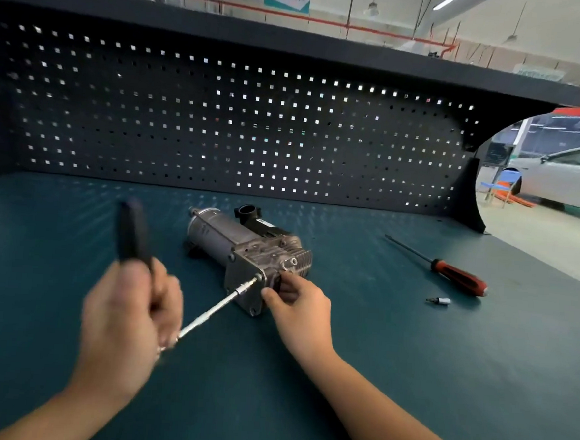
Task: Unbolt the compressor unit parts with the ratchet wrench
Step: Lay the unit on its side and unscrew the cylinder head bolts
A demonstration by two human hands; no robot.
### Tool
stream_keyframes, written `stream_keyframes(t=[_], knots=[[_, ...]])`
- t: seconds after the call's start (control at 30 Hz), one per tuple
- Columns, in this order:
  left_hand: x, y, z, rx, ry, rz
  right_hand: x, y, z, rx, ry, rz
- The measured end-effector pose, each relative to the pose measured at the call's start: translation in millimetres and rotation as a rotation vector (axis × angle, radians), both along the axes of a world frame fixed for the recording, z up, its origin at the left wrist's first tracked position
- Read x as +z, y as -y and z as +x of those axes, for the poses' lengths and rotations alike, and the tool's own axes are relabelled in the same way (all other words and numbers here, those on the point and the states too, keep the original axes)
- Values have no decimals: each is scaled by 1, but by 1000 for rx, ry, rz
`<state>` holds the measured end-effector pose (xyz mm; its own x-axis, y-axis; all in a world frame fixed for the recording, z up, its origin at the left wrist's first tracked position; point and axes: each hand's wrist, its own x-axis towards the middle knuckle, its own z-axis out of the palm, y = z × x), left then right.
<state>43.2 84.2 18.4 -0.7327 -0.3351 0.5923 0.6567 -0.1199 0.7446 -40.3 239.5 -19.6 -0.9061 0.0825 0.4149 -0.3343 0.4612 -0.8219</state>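
Both forearms come in from the bottom edge of my feed, over the teal bench top (pixel 409 365). My left hand (pixel 127 315), blurred, is wrapped round the ratchet wrench (pixel 133 233), whose dark handle stands up above the fist. From under that hand a slim silver extension bar (pixel 217 309) slants up and to the right, its socket end seated against a bolt on the near end plate of the compressor unit (pixel 232 243). That unit lies on its side mid-bench, its grey motor cylinder pointing away toward the pegboard (pixel 220 118) and its finned head at the near right. My right hand (pixel 296 306) clamps that near end, thumb low at the plate edge and fingers curled on the casting just beside the socket. Well to the right I can make out a red-and-black screwdriver (pixel 450 270) lying flat, and near its handle a small loose socket bit (pixel 439 301). Beyond the bench's right end stands a white car (pixel 566 177).
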Motion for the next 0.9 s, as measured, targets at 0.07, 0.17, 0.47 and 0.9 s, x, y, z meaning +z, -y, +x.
stream_keyframes(t=[0.07, 0.17, 0.47, 0.9], knots=[[14, 10, -10, 17, 192, 262, 0, 0, 0, 2, -1, -4], [15, 27, -23, -56, 412, 645, 0, 1, 1, 6, 2, -5], [6, 31, -29, -53, 410, 723, -1, -2, -2, -1, 2, -26], [-8, 7, 1, 116, -796, -1319, 3, -3, 1, 28, -8, -31]])
